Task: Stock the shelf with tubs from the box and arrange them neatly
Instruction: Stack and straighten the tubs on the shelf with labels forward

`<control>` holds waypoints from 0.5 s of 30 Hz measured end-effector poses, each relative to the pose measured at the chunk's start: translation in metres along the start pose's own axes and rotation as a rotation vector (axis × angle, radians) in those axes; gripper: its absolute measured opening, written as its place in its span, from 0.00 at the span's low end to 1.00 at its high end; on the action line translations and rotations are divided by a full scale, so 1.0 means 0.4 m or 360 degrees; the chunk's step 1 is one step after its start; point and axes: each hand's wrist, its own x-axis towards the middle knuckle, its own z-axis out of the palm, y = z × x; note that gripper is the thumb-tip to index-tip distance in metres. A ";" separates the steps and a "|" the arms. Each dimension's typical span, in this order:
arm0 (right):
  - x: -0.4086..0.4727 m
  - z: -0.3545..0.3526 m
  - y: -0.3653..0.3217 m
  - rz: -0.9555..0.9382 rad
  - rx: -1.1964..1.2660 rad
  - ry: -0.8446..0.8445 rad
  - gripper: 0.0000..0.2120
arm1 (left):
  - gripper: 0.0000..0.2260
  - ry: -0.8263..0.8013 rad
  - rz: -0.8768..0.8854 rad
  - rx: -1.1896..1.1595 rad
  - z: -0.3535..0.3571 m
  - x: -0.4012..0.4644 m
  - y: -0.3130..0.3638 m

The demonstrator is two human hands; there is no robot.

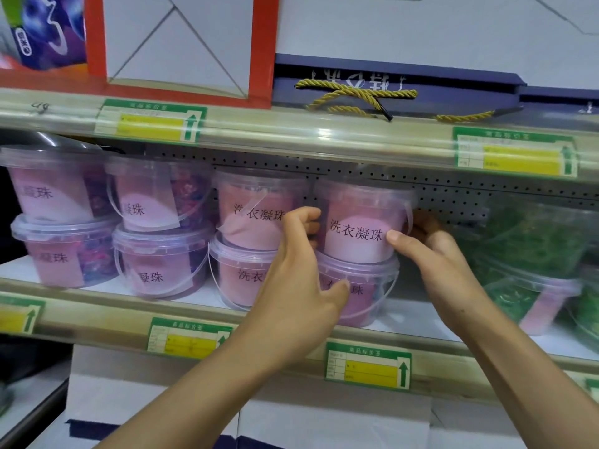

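The left hand (301,270) and the right hand (431,251) clasp the top pink tub (359,222) from both sides, on a lower tub (359,286). Four stacked pairs fill the shelf (97,306); I judge stocking nearly done. The box is unseen.

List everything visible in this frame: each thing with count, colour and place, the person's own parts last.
Pink tubs: eight, clear plastic with pink labels, middle shelf, four stacks of two.
Held tub: one of those eight, top of the rightmost pink stack.
Green tubs: at least two, clear with green contents, right of the pink stacks.
Price tags: several, green and yellow, on the shelf rails.
Red-framed box: one, red and white, upper shelf.
Navy gift box: one, navy with yellow cord handle, upper shelf.
White cartons: white, below the middle shelf, count unclear.
Left hand: fingers curled on the held tub's left side.
Right hand: grips its right side.
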 end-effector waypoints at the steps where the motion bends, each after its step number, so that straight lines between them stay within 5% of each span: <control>1: 0.000 0.001 0.001 0.0006 0.0014 0.0003 0.21 | 0.32 -0.0019 -0.0004 0.0027 -0.001 0.000 -0.001; 15: -0.033 0.023 0.017 0.0046 -0.0239 0.0058 0.18 | 0.32 -0.0289 -0.0003 0.0168 -0.041 -0.010 -0.021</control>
